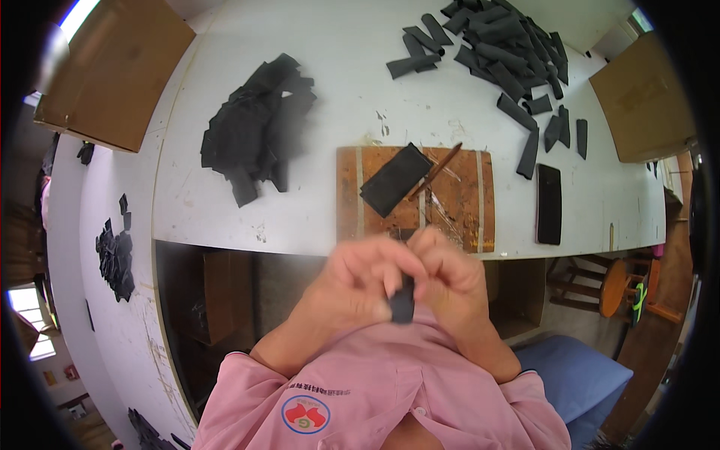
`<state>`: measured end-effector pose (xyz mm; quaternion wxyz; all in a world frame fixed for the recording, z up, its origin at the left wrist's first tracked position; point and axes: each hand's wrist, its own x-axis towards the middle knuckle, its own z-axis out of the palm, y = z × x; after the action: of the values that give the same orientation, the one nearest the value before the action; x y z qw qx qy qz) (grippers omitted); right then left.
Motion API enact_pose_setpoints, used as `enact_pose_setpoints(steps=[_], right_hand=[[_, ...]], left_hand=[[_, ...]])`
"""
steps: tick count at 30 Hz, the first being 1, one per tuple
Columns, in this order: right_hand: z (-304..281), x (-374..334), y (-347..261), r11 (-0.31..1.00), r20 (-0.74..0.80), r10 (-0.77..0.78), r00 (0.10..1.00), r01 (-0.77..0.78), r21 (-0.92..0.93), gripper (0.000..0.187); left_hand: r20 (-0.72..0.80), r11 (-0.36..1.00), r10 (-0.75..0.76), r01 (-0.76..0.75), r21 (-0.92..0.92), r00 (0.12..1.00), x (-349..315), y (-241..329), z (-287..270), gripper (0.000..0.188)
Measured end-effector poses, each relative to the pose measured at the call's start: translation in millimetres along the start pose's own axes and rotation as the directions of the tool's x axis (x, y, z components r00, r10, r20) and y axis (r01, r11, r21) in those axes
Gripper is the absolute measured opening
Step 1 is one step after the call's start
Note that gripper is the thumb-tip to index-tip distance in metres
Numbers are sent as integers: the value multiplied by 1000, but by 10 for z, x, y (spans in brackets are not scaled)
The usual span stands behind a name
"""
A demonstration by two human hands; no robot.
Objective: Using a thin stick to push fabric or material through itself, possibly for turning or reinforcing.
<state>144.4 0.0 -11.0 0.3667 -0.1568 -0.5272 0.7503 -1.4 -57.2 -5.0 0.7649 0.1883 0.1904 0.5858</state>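
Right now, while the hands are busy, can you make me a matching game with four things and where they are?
Things:
1. black phone
2. brown pointed stick
3. small dark piece
4. heap of rolled dark pieces

Places:
A. on the brown board
B. between the left hand and the right hand
C. toward the far side of the white table
D. right of the board, close to the table's near edge

Right pairs: 1-D, 2-A, 3-B, 4-C
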Motion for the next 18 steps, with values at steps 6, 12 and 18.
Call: enact_pose_setpoints(steps=[6, 12, 18], right_hand=[[-164, 26, 229, 962, -229, -3, 973, -59, -265, 15], [-80, -4, 228, 995, -147, 95, 985, -98, -10, 14], [-206, 50, 213, 975, -225, -20, 974, -31, -222, 10]], left_hand=[[-292, 881, 233, -74, 468, 928, 49, 6, -131, 47], [264, 924, -92, 181, -337, 960, 17, -117, -225, 63], [-334, 788, 310, -44, 614, 890, 113, -182, 135, 34]])
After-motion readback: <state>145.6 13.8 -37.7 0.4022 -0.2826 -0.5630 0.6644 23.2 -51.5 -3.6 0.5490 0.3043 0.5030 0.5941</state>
